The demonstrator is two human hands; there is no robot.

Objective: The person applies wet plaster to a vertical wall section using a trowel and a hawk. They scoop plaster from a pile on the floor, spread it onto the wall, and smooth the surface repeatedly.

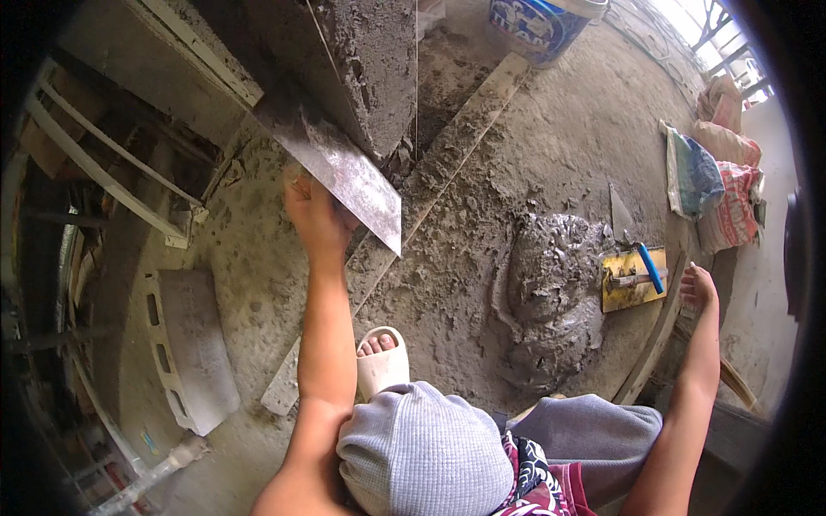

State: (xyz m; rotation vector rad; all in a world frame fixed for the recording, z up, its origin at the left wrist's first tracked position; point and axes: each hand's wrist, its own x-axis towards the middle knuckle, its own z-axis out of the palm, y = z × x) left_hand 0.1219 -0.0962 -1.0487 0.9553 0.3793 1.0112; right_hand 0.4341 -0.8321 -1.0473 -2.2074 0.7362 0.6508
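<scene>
My left hand (320, 211) is closed at the edge of a flat grey metal plate (348, 176), smeared with mortar. The plate slants beside the foot of a rough mortar-covered column (372, 77), and its pointed corner hangs over a long board on the floor. Part of my grip is hidden by the plate. My right hand (699, 288) is empty, fingers loosely bent, off to the right. Nearest to it are a yellow float (632, 296) and a pointed trowel with a blue handle (651, 268) lying across it. Both rest beside a heap of wet mortar (555, 292).
The long board (465, 138) runs diagonally past the column. A blue bucket (542, 30) stands at the back. Sacks (727, 189) lean by the right wall. At left lie a hollow concrete block (198, 344) and pale wooden pieces (107, 176). My slippered foot (383, 361) is near the board.
</scene>
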